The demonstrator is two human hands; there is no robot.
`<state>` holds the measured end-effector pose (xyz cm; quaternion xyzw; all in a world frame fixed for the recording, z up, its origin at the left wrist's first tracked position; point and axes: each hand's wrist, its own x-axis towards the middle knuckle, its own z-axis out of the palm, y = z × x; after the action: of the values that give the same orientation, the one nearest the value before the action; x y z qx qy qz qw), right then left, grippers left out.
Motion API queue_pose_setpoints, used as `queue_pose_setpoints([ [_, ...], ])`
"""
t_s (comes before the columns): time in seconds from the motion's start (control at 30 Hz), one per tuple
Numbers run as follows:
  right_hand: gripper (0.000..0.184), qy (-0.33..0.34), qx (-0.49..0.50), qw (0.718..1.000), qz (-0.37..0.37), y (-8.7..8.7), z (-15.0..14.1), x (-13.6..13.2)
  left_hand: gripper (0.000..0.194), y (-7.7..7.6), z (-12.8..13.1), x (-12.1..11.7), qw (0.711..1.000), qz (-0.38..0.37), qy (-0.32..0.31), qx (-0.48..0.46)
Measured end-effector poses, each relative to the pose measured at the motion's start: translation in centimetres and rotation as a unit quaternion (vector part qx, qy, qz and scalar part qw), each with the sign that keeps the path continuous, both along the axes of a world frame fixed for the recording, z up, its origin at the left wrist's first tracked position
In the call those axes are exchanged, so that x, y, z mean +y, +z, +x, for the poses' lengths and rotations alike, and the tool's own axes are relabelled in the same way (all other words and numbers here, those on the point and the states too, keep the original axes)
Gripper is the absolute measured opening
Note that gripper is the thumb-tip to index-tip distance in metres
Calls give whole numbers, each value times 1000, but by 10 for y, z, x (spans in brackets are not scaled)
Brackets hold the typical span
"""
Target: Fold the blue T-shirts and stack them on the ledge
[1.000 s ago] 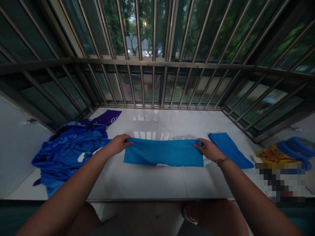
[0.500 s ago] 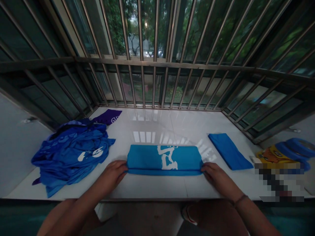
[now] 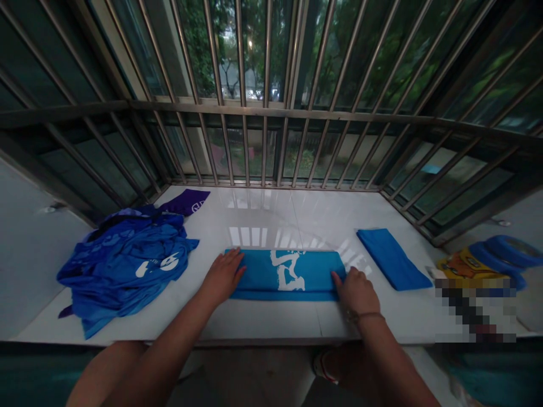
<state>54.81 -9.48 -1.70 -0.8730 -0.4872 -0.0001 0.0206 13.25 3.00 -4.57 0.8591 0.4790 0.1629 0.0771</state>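
The folded blue cloth [image 3: 254, 277] lies as a long, flat strip across the middle of the white ledge [image 3: 254, 328], its length running left to right and its near edge set back from the ledge's front. A white print [image 3: 291, 271] crosses the upper face near the middle; below it, a crease parallel to the near edge marks off a narrow band of fabric.

Left hand [image 3: 223, 277]: open, palm down on the left end of the strip, with the fingers extended and the thumb apart from them, pointing inward along the fabric.

Right hand [image 3: 358, 288]: at the right end, thumb resting on the upper face, fingers bent beside the edge. Whether fabric is pinched between them, I cannot tell from here. A thin bracelet [image 3: 373, 315] circles the wrist.

To the right of the strip, well apart from it, a second folded cloth [image 3: 394, 260], also blue, lies flat and slanted. Beyond it, near the ledge's right end, a yellow container [image 3: 466, 263] with blue parts rests on its side.

To the left, a loose heap of blue clothing [image 3: 136, 282] bears white markings; a purple cloth [image 3: 184, 202] with white lettering extends from its far side. Metal bars [image 3: 267, 147] rise along the back of the ledge, before the window.
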Motion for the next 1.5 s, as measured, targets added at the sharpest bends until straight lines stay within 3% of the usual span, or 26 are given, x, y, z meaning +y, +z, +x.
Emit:
queue_pose_setpoints([
  [0.07, 60, -43, 55, 997, -41, -6, -3, 2, 58, -14, -4, 8, 999, -32, 21, 4],
  [0.2, 46, -29, 150, 988, -35, -10, 19, -4, 60, -33, -42, 16, 995, -38, 37, -82],
  [0.33, 57, -58, 150, 987, -5, 9, 64, -9, 59, -33, -76, 14, 967, -41, 75, -238],
  [0.43, 62, -126, 121, 981, 85, 35, 85, -4, 57, -26, -81, 8, 941, -66, 114, -310],
  [0.53, 59, -118, 113, 968, 191, 64, 65, 8, 53, -21, -74, 3, 942, -63, 109, -313],
  [0.67, 41, 29, 120, 961, 247, 85, -20, 25, 43, -18, -68, 2, 958, -36, 81, -274],
  [0.73, 30, 154, 131, 950, 240, 77, -72, 30, 38, -17, -68, 2, 962, -30, 73, -263],
  [0.83, 32, 317, 131, 925, 164, 45, -137, 28, 33, -16, -64, -2, 967, -26, 56, -245],
  [0.93, 38, 367, 115, 918, 91, 7, -172, 19, 29, -17, -48, -13, 974, -36, 40, -218],
  [1.03, 46, 370, 119, 916, 96, -15, -178, 9, 27, -21, -19, -29, 975, -69, 11, -212],
  [1.23, 49, 414, 122, 888, 156, -26, -166, -9, 38, -18, 50, -38, 955, -126, -83, -255],
  [1.37, 39, 444, 102, 871, 184, -30, -162, -23, 40, -6, 77, -25, 941, -183, -47, -281],
  [1.5, 31, 430, 100, 870, 220, -24, -157, -27, 47, 3, 91, -14, 930, -210, -9, -302],
])
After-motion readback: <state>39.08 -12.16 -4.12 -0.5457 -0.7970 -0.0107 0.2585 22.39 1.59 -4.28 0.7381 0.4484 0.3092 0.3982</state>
